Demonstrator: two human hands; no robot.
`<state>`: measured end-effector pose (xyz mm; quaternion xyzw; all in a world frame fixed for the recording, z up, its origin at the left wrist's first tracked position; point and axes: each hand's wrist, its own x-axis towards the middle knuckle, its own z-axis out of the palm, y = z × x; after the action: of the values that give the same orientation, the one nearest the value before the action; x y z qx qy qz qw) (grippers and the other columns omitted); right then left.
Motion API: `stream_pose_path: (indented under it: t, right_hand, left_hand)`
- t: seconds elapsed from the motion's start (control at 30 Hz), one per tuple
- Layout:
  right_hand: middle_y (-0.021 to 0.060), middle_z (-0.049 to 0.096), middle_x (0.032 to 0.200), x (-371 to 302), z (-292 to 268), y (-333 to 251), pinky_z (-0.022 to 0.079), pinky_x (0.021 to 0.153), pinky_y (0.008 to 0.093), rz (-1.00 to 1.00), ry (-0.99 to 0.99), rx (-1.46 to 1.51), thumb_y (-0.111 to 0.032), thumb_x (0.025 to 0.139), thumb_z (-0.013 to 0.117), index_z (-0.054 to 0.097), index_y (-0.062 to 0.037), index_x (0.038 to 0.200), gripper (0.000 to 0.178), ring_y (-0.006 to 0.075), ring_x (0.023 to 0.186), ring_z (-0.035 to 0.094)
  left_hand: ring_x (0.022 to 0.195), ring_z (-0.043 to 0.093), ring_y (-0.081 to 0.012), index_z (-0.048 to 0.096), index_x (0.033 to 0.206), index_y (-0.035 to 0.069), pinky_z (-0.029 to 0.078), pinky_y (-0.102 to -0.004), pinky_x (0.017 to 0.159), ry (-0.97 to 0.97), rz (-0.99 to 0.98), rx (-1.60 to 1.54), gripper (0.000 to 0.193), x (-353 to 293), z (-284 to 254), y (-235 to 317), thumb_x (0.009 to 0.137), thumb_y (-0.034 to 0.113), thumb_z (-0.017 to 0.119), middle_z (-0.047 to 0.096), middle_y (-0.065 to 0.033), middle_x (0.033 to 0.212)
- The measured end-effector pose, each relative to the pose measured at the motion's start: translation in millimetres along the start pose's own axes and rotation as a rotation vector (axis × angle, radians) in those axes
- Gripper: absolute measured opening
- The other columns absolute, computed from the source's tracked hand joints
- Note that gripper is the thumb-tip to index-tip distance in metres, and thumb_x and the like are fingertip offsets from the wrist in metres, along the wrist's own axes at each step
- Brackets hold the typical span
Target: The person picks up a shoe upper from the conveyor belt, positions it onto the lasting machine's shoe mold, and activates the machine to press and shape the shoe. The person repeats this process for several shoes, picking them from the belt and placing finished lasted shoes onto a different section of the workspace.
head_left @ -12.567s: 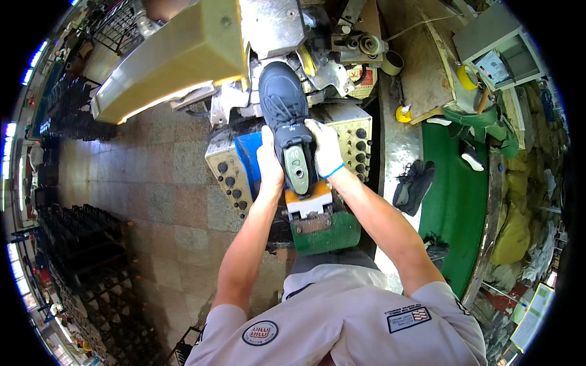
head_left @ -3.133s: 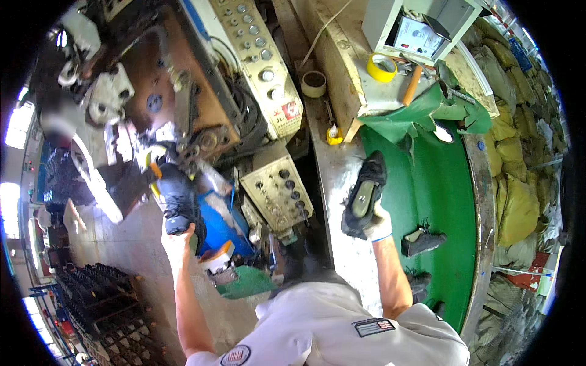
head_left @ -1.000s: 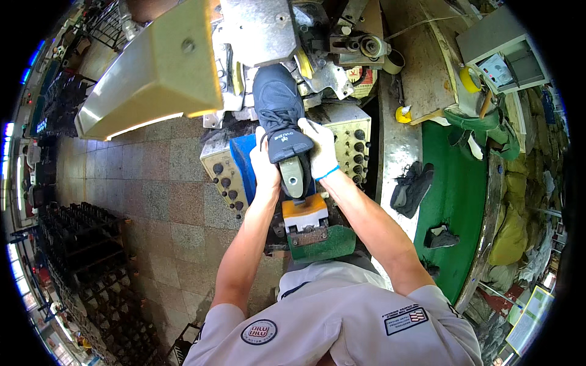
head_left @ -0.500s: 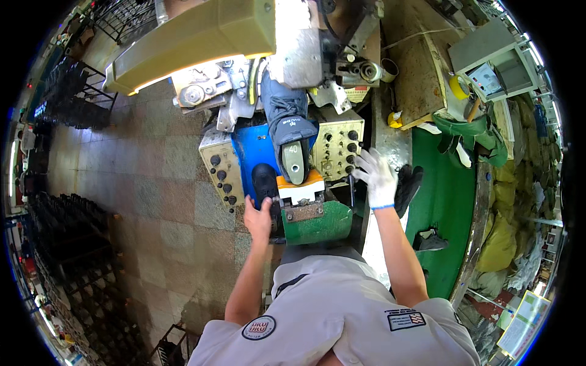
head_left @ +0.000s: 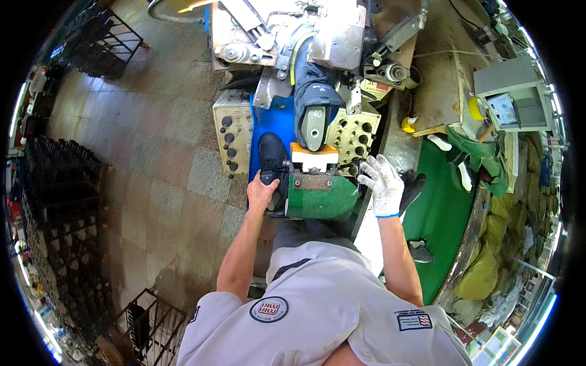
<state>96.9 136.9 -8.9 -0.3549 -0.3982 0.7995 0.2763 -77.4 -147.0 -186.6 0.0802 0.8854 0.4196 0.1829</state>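
Note:
My bare left hand grips the heel end of a black lace-up shoe, thumb across its top; the shoe lies left of the green machine part. In the machine, a dark shoe upper is clamped toe-away, its grey-green last showing at the near end. An orange-and-white support sits right below the last. My right hand, in a white glove, is raised with fingers spread and holds nothing. Just beyond its wrist side lies another dark shoe, partly hidden by the hand.
Control boxes with black knobs flank the machine, one left and one right. A green-topped bench on the right carries a dark shoe. Black racks stand at left on the tiled floor.
My view has shifted, so the machine appears farther right and higher. My left hand has closed more firmly around the black shoe. My right hand stays raised, its fingers still spread.

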Motion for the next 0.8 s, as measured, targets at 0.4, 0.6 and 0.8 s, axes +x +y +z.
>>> stream_pose_path:
  t: [0.4,0.6,0.8]
  right_hand:
    - [0.0268,0.062,0.125,-51.2,25.1,-39.7,0.059,0.086,0.0433,0.094,-0.218,-0.011,-0.028,0.096,0.064,0.042,0.0107,0.14,0.063,0.0369,0.107,0.067]
    - [0.0189,0.057,0.136,-70.0,91.5,-23.7,0.048,0.104,0.0432,0.085,-0.498,0.382,-0.05,0.092,0.066,0.04,0.0018,0.146,0.079,0.0295,0.12,0.06]
    - [0.0105,0.069,0.108,-56.3,21.8,-77.6,0.057,0.087,0.038,0.043,-0.073,0.373,-0.03,0.09,0.067,0.062,-0.004,0.121,0.041,0.021,0.096,0.068]
  left_hand:
    - [0.079,0.064,-0.0137,0.069,0.108,-0.006,0.052,-0.0294,0.076,-0.322,-0.014,-0.457,0.042,-77.5,-218.6,127.3,0.071,0.013,0.08,0.07,-0.0052,0.089]
    - [0.094,0.064,-0.0149,0.067,0.107,-0.013,0.052,-0.0288,0.082,-0.587,-0.215,-1.427,0.035,-86.2,-165.2,166.9,0.083,0.012,0.069,0.07,-0.0107,0.106]
    - [0.09,0.061,-0.013,0.069,0.102,-0.004,0.049,-0.0251,0.074,0.132,0.216,-0.286,0.027,-56.1,-94.9,272.5,0.093,0.022,0.072,0.067,-0.007,0.097]
